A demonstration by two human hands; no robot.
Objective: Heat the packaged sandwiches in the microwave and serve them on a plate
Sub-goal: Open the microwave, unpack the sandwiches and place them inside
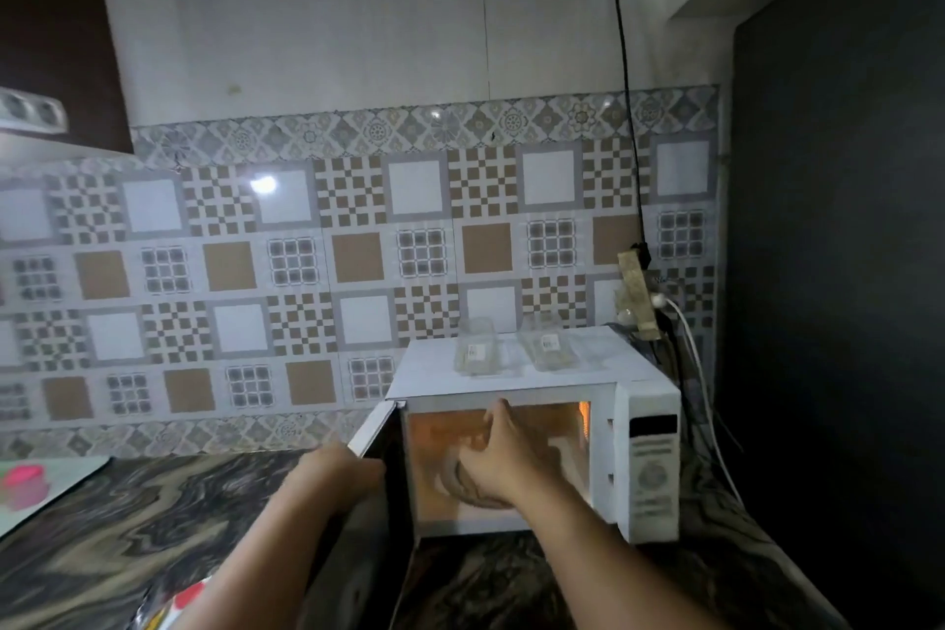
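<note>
Against the patterned tile wall (pixel 317 240), at the right end of the dark marbled stone table (pixel 128 527), stands the white box-shaped microwave (pixel 649 466), its long axis running left to right and its mouth facing the person. Bare table stretches wide to its left; to its right a dark wall (pixel 844 271) stands near, with cables in the gap. Its dark-glass door (pixel 394 481) is swung out to the left on its hinge, edge-on to the camera. On the microwave's flat top lie two clear plastic sandwich packages (pixel 478 356), side by side, apart, long axes pointing toward the wall. The right hand (pixel 503 455) reaches into the lit cavity, fingers (pixel 493 417) spread and relaxed over a blurred round dish; whether they grip it cannot be told. The left hand (pixel 353 468) is at the door's edge, its fingers hidden behind it. A pink object (pixel 23 486) sits at the far left edge.
</note>
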